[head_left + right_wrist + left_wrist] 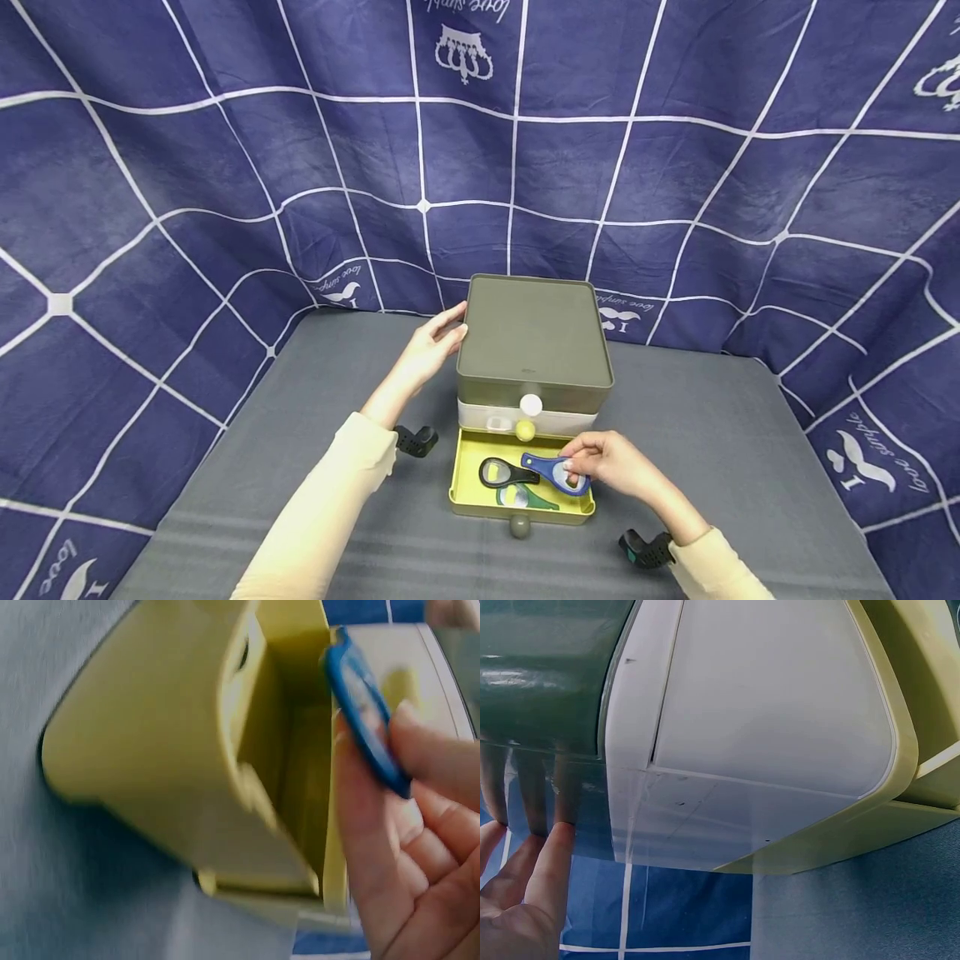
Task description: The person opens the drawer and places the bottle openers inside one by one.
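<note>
A small drawer box with a dark olive top (536, 329) stands on the table, its yellow bottom drawer (480, 507) pulled out. My right hand (611, 462) pinches a blue bottle opener (555, 472) between thumb and fingers, over the drawer's right side. In the right wrist view, the blue opener (364, 716) is seen nearly edge-on, above the drawer's rim. A black bottle opener (522, 475) and a green one (538, 500) lie in the drawer, partly overlapping. My left hand (429, 348) rests its extended fingertips against the box's left side, also seen in the left wrist view.
The white middle drawer (480, 414) is closed and has a yellow knob (525, 430). A white knob (531, 405) is on the olive drawer, a grey knob (520, 526) on the yellow one. Grey cloth (690, 417) covers the table; a blue curtain (465, 150) hangs behind.
</note>
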A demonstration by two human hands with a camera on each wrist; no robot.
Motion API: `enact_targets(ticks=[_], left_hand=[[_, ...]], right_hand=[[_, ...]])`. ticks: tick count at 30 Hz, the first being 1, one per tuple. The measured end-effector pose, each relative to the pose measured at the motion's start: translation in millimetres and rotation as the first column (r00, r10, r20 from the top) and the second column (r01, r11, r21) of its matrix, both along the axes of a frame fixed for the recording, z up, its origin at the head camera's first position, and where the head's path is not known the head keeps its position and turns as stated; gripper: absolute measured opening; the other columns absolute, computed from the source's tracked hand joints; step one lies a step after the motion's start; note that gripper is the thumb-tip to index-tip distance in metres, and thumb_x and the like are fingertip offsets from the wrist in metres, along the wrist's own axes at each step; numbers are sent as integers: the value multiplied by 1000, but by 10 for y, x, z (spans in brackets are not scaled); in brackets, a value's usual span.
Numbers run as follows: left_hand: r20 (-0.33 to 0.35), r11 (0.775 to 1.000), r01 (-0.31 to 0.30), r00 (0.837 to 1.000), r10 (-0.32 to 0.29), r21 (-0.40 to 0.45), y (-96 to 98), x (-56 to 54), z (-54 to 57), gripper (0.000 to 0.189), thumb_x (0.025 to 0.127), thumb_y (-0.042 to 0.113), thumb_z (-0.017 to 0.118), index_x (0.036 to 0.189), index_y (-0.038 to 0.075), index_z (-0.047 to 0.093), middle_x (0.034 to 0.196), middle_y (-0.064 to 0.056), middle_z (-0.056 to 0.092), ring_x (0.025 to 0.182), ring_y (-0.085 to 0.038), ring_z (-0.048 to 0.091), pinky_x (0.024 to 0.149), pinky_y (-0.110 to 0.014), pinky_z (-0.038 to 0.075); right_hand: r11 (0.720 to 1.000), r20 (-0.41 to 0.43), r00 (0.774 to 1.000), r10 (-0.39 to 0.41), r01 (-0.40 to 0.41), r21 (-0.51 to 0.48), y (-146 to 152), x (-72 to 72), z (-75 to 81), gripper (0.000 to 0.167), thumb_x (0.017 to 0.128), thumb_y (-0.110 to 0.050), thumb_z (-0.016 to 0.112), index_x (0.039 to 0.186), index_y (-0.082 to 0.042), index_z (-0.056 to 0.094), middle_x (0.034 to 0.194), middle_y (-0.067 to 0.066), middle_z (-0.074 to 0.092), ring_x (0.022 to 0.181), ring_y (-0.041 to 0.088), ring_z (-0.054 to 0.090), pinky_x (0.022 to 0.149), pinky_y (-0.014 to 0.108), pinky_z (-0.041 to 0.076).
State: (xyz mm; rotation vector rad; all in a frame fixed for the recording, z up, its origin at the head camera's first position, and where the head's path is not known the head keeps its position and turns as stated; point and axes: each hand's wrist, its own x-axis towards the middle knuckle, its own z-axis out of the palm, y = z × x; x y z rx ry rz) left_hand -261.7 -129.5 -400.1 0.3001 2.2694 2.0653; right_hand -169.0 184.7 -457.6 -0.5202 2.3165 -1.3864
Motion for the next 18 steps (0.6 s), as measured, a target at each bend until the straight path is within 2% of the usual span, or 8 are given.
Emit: enact_targets(ticks=[8, 18], left_hand=[[5, 1000, -2, 1000, 2, -4, -2, 20, 24, 50, 103, 13, 51, 151, 8, 38, 157, -12, 38, 137, -34, 45, 113, -46, 41], [7, 1000, 5, 1000, -5, -1, 5, -9, 4, 50, 104, 12, 49, 152, 7, 37, 157, -13, 37, 138, -34, 44, 114, -48, 40]], right_hand=[[997, -93, 996, -13, 19, 69, -330, 63, -140, 6, 87, -5, 72, 90, 0, 71, 76, 7, 73, 67, 8, 65, 58, 18, 53], [984, -194, 981, 22, 12, 176, -529, 93, -271, 3, 86, -2, 72, 87, -1, 70, 70, 3, 71, 60, 7, 62, 55, 17, 49]])
